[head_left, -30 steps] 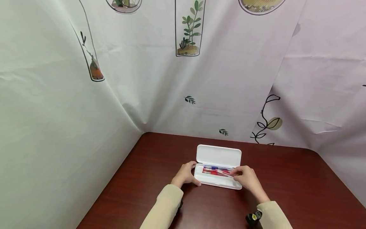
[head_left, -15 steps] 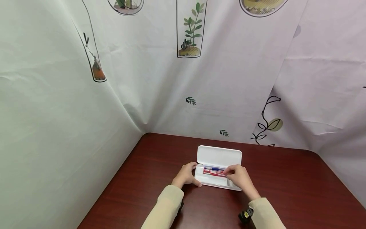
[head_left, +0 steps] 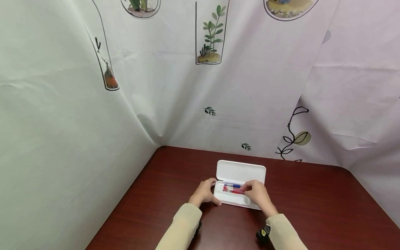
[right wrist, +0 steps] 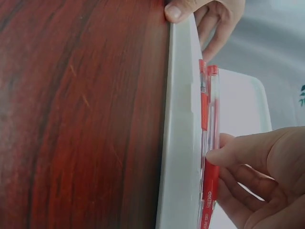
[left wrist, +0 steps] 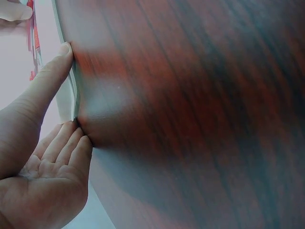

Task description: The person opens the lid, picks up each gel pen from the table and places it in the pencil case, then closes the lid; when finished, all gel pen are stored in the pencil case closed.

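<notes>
A white pencil case (head_left: 229,198) lies with its lid (head_left: 240,171) up on the table. My left hand (head_left: 204,193) holds its left end, thumb on the near edge and fingers at the end and far side. Over the case's right half, my right hand (head_left: 257,195) pinches a red gel pen (right wrist: 210,183) between thumb and fingers; the pen lies lengthwise. Another red pen (right wrist: 204,102) is close beside it in the case. A blue pen (head_left: 236,186) lies behind them, near the hinge. The right hand hides the pens' right ends in the head view.
The dark red-brown table (head_left: 175,170) extends around the case. A white curtain (head_left: 175,86) printed with plants hangs behind and to the left. A black device (head_left: 263,234) is at the right wrist.
My right hand has moved left over the case, bringing the pen from a slanted position to lie alongside the others. My left hand stays on the case's left end.
</notes>
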Demonstrator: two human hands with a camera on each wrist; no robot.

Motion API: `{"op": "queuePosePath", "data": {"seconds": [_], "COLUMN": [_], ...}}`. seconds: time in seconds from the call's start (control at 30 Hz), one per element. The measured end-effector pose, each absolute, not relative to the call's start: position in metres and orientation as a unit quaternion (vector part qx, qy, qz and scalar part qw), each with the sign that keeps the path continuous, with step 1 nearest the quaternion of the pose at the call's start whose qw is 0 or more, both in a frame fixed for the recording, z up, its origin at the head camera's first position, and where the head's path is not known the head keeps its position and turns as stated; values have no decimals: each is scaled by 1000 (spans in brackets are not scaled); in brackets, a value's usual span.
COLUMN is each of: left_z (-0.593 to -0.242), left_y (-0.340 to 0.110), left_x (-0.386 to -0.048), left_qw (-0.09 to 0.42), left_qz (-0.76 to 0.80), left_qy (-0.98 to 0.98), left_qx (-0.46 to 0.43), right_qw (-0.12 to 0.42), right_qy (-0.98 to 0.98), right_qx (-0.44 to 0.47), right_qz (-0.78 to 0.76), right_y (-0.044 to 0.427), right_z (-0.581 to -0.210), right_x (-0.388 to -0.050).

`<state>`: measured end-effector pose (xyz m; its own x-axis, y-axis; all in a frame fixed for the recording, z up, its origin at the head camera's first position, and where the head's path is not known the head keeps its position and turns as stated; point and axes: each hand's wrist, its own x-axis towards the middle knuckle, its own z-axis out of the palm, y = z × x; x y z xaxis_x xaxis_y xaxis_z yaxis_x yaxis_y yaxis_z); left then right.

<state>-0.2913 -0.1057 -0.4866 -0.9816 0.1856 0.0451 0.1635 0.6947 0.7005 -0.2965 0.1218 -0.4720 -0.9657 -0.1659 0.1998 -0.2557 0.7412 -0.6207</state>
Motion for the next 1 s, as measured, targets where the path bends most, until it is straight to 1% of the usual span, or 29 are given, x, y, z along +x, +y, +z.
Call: {"op": "queuePosePath", "data": {"seconds": [0.33,0.57,1.0], "left_z": [-488,-487,-487], "left_y": [-106,-108,-106], "left_x": [-291,-292,-292], "left_qw": [19,11,21], "left_qz": [384,390,393], "left_qy": [918,915,914], "left_qx": [95,99,94], "right_qw": [81,91,99], "right_qy": [-930,-922,-929], "right_qx": [111,112,113], "right_qz": [341,358,339], "right_y": [117,122,137], "right_z": [-465,-449,-428], "right_x": [-296,-298,-309]}}
